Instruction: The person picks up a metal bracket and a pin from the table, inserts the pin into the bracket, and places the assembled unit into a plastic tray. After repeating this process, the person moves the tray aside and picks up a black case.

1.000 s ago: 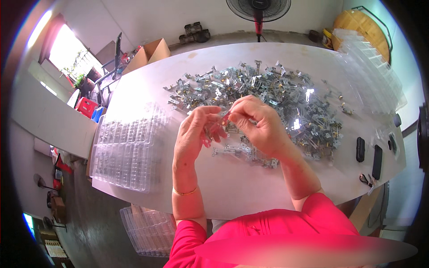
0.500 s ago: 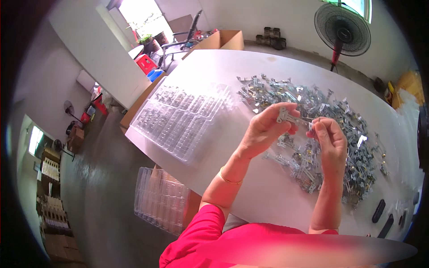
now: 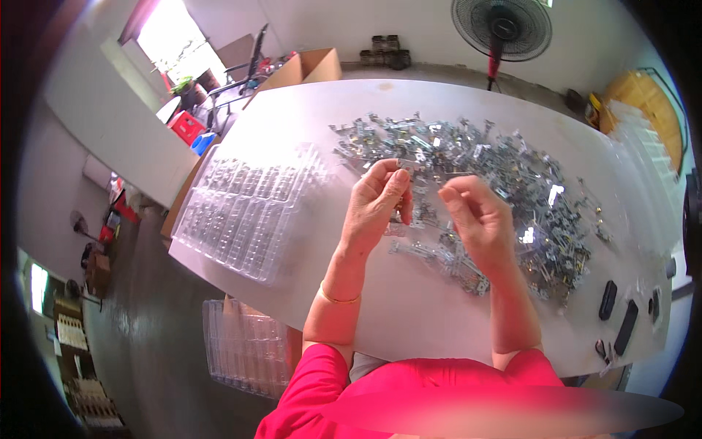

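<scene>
My left hand (image 3: 374,203) is raised over the white table, thumb and fingers pinched on a small silver metal bracket (image 3: 413,165). To its right, my right hand (image 3: 481,219) is closed with thumb and fingertips together. A thin sliver of metal shows near those fingertips, but whether they hold it I cannot make out. Both hands are apart, above the near left part of a wide heap of silver metal parts (image 3: 545,197), some with brass-coloured bits. Left of the heap lies a clear plastic compartment tray (image 3: 241,227) with rows of small parts in it.
Another clear plastic tray (image 3: 245,347) stands below the table's left edge. Black tools (image 3: 626,327) and small scissors (image 3: 602,351) lie at the table's right. Beyond the table are a standing fan (image 3: 502,29) and an open cardboard box (image 3: 320,66).
My right hand has drawn away from the piece in my left hand, so a gap shows between them. The whole view has shifted, with the table sitting further left.
</scene>
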Available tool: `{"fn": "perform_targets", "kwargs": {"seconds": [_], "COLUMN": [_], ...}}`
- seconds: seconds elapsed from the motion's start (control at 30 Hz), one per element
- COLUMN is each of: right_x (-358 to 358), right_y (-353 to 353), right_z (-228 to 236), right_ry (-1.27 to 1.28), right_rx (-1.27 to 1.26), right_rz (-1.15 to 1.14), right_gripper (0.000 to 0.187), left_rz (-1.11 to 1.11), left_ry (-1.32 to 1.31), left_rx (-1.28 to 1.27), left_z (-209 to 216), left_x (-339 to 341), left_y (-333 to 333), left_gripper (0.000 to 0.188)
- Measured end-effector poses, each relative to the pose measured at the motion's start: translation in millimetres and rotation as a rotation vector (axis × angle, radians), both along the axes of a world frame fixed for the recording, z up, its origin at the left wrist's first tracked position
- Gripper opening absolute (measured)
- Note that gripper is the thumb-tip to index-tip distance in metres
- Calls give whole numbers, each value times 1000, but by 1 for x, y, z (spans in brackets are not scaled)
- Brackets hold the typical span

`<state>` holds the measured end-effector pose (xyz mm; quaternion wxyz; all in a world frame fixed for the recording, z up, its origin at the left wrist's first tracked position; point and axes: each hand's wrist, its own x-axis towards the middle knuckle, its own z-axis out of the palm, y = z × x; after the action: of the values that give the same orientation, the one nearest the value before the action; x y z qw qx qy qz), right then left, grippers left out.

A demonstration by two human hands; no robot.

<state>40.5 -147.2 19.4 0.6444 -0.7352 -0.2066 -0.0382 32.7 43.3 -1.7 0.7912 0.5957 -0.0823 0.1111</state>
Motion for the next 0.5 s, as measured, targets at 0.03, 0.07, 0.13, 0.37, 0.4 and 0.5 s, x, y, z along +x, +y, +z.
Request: {"fn": "perform_targets", "kwargs": {"seconds": [0.03,0.07,0.13,0.37,0.4,0.5], "right_x": [0,-1,-1,0,0,0], "right_y": [0,0,-1,-1,-1,-2], "right_z": [2,3,2,0,-1,-2], "right_ry": [-34,-67,-94,-151,-166,-211], "right_rx": [-15,-29,-42,-87,-107,-144], "right_rz": [7,17,-3,-63,-63,-74], "right_gripper": [11,11,10,8,8,7], "left_rz": [-5,-8,-25,-72,-58,13], "left_ry": [23,46,60,39,18,42], "left_rx": [40,81,72,238,274,332], "left_z": [2,3,2,4,3,3], "left_x": [-1,-2,-2,-7,-7,-9], "left_y": [-2,-4,-8,-13,-13,-15], "left_gripper": [27,28,28,23,22,16]}}
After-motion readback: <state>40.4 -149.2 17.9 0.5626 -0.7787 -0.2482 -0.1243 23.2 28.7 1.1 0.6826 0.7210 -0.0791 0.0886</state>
